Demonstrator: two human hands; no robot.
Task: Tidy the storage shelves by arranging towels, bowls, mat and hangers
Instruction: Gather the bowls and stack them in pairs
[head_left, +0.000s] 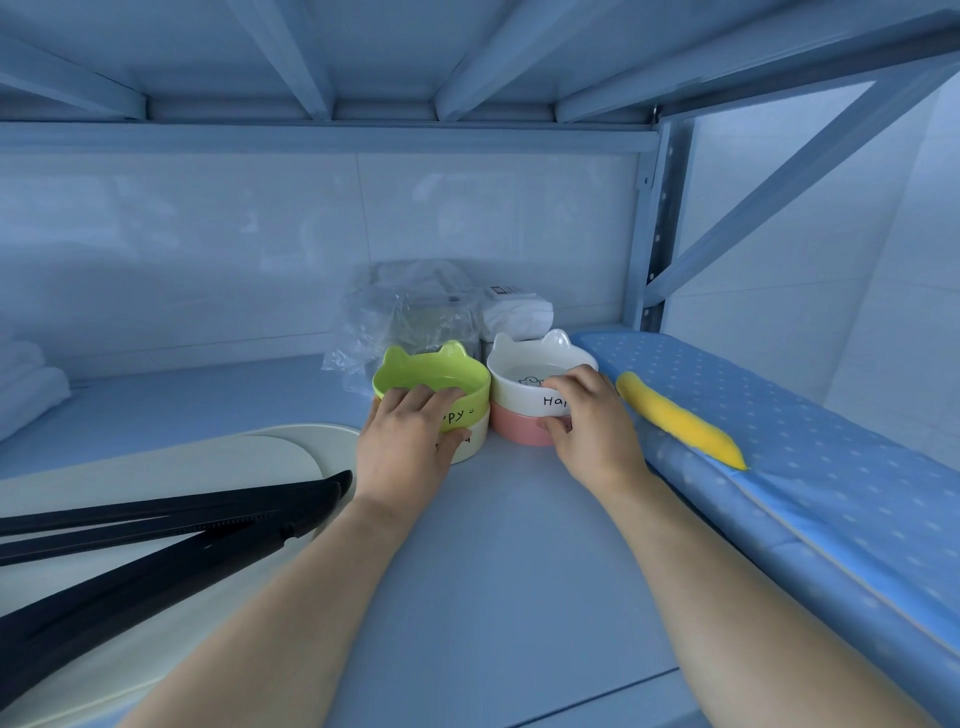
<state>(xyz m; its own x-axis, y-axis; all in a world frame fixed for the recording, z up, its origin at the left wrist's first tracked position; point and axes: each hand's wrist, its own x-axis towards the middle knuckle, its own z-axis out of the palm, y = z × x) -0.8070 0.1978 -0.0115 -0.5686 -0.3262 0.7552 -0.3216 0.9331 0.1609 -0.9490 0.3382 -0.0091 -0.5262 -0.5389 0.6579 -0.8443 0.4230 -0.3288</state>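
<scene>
Two stacks of cat-eared bowls stand side by side on the shelf (519, 545). A green bowl (431, 376) sits on a cream bowl (475, 441); my left hand (410, 441) grips the front of this stack, fingers over the green rim. A white bowl (535, 371) sits on a pink bowl (519, 431); my right hand (592, 426) holds this stack at its front right, thumb on the pink bowl. Black hangers (156, 551) lie at the left on a pale oval mat (291, 447). Folded white towels (26, 384) rest at the far left.
A blue dotted padded board (805, 467) runs along the right side with a yellow cloth piece (675, 421) on it. Clear plastic packaging (410, 312) and a white packet (514, 312) stand behind the bowls. The upper shelf hangs low overhead; a metal post (657, 249) rises at right.
</scene>
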